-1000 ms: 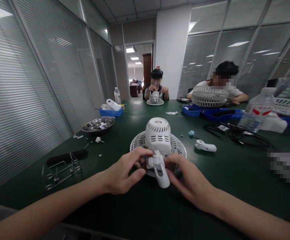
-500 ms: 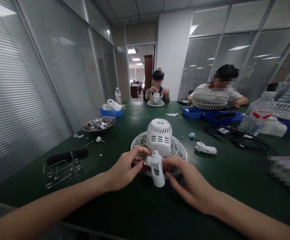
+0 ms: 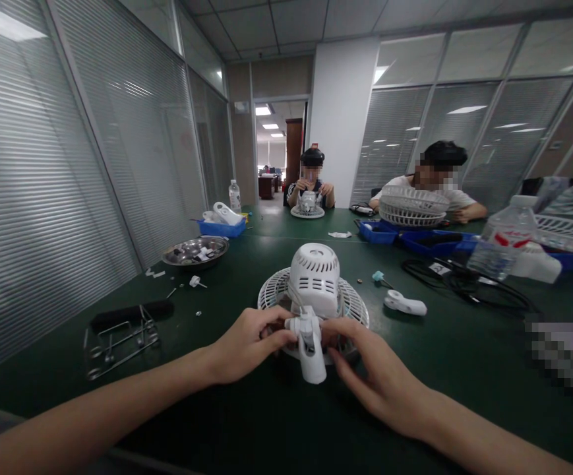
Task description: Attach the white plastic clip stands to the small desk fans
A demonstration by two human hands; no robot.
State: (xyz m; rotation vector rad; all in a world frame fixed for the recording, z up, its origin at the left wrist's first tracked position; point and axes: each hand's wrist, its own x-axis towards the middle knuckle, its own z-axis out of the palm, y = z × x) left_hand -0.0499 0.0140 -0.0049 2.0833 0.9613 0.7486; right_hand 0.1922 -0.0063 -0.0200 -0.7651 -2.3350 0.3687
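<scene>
A white fan motor housing with slotted vents sits on a round white fan grille on the table before me. From its near side a white fan neck bracket with a forked end points toward me. My left hand pinches the bracket's left side between thumb and fingers. Against its right side press the fingers of my right hand, thumb lower down. My fingers partly hide the joint and the front of the grille, so I cannot tell whether a small part is between them.
At left lie a wire stand with a black foam grip, a metal dish of small parts and a blue tray. At right are a white handle piece, black cables and a water bottle. Two people sit across the table.
The whole scene sits slightly lower in the view, as my head has tilted up a little. My left fingers have shifted slightly right along the bracket; the right hand keeps its hold.
</scene>
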